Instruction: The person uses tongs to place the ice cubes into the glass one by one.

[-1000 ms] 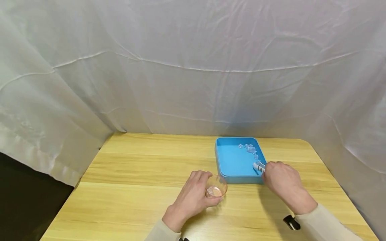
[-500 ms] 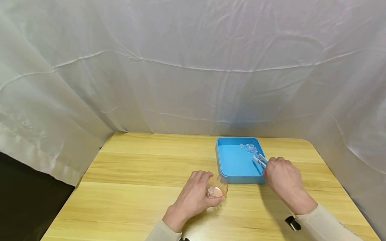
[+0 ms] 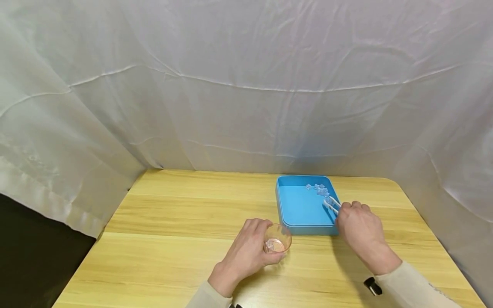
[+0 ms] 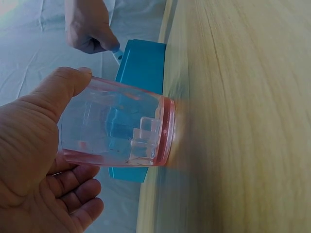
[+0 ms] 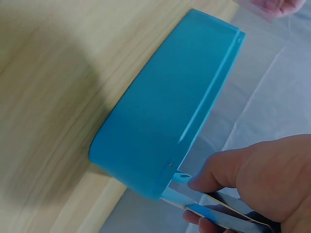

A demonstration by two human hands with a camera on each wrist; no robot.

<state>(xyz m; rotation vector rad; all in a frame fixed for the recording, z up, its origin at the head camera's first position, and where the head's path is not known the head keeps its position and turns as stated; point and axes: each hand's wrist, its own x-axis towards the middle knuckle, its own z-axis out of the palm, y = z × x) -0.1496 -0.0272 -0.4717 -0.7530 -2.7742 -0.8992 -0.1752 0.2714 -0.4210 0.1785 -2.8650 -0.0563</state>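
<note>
My left hand (image 3: 246, 250) grips a clear, pink-tinted cup (image 3: 283, 239) standing upright on the table; in the left wrist view the cup (image 4: 112, 126) holds several clear cubes (image 4: 146, 136) at its base. My right hand (image 3: 362, 231) pinches tongs (image 3: 333, 206), whose tips reach into the right side of a blue tray (image 3: 302, 209). Clear cubes (image 3: 320, 189) lie in the tray's back right part. Thumb and fingers of my right hand (image 5: 262, 179) press the two arms of the tongs (image 5: 218, 216) in the right wrist view. Whether a cube is between the tips, I cannot tell.
The light wooden table (image 3: 173, 214) extends left of the cup and around the tray. A pale grey curtain (image 3: 231, 107) hangs behind the table and along both sides. A dark area (image 3: 34, 252) shows beyond the left edge.
Over the last second the tongs have moved a little toward the back of the tray, near the cubes, with my right hand. My left hand and the cup are nearly unmoved.
</note>
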